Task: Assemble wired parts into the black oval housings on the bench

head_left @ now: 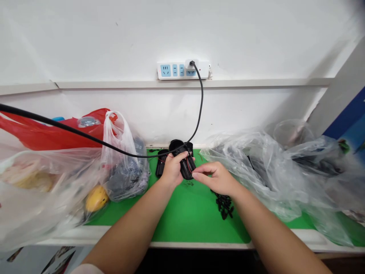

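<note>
In my left hand (173,168) I grip a black plastic housing (186,167) with a thin red wire on it, held above the green table mat. My right hand (215,177) is at the lower right side of that housing, thumb and forefinger pinched together against its edge. Whatever may be between those fingertips is too small to make out. Similar black housings (161,164) lie on the mat just behind and to the left. A small heap of black plastic pieces (224,205) rests beneath my right wrist.
A black cable (202,99) runs from the wall power strip (171,70) down across the housings to the left. Clear plastic bags (268,175) crowd the right side. On the left are a white carrier bag (125,171), a red bag (62,133) and a yellow object (96,198).
</note>
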The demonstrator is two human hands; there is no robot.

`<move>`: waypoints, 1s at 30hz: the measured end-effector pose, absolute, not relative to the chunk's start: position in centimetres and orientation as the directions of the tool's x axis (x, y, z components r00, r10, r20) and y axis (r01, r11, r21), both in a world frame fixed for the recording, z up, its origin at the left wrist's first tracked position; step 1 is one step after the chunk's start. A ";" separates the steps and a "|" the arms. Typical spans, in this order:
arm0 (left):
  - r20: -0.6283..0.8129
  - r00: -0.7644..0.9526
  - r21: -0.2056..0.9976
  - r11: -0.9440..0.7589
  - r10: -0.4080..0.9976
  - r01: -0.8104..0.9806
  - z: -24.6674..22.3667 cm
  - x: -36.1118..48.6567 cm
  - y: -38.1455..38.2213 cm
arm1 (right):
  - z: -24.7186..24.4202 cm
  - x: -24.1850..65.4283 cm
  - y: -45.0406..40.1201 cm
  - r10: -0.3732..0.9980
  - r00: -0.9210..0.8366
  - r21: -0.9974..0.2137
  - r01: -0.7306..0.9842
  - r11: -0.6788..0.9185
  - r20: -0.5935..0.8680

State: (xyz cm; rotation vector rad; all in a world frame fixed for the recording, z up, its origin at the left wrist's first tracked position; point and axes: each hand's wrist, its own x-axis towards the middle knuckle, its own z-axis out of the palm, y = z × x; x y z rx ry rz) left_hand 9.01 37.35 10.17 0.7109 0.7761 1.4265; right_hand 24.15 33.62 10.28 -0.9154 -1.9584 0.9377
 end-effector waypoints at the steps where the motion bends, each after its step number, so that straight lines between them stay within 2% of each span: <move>1: -0.030 0.006 0.823 0.028 1.000 -0.567 10.2 9.0 37.3 | 10.5 24.4 33.6 0.789 -0.481 -0.783 0.285 0.553 0.382; 3: -0.019 0.031 0.838 0.033 0.999 -0.544 10.3 8.9 37.3 | 11.0 25.2 33.9 0.739 -0.468 -0.719 0.269 0.641 0.484; 5: -0.025 0.056 0.850 0.050 0.998 -0.524 10.5 8.8 37.2 | 11.2 26.3 34.7 0.794 -0.335 -0.755 0.270 0.597 0.508; 7: -0.034 0.114 0.866 0.086 0.993 -0.493 10.7 8.6 37.0 | 10.7 27.5 35.8 0.893 -0.195 -0.817 0.361 0.449 0.405; 8: -0.040 0.152 0.874 0.108 0.988 -0.473 10.8 8.6 37.0 | 10.3 28.1 36.3 0.925 -0.188 -0.810 0.446 0.381 0.332; 10: -0.057 0.229 0.888 0.154 0.972 -0.433 10.8 8.5 36.9 | 9.0 29.1 37.2 0.924 -0.323 -0.692 0.619 0.371 0.207; 12: -0.075 0.281 0.895 0.189 0.957 -0.405 10.7 8.5 36.8 | 7.7 29.8 37.7 0.861 -0.496 -0.545 0.693 0.472 0.114; 15: -0.084 0.336 0.890 0.222 0.938 -0.398 10.7 8.6 36.5 | 6.6 30.2 38.0 0.844 -0.530 -0.435 0.743 0.509 0.082; 18: -0.076 0.370 0.881 0.236 0.926 -0.411 10.7 8.6 36.4 | 6.3 30.6 38.1 0.876 -0.478 -0.414 0.785 0.460 0.068; 24: -0.068 0.364 0.877 0.230 0.929 -0.422 10.9 8.6 36.2 | 5.2 31.1 38.4 0.807 -0.590 -0.463 0.711 0.530 0.018; 28: -0.097 0.354 0.871 0.251 0.930 -0.423 11.2 8.6 36.0 | 5.6 30.1 37.9 0.856 -0.512 -0.429 0.792 0.435 -0.076; 30: -0.109 0.355 0.862 0.266 0.929 -0.431 11.1 8.6 36.0 | 6.1 29.5 37.6 0.867 -0.492 -0.404 0.810 0.426 -0.073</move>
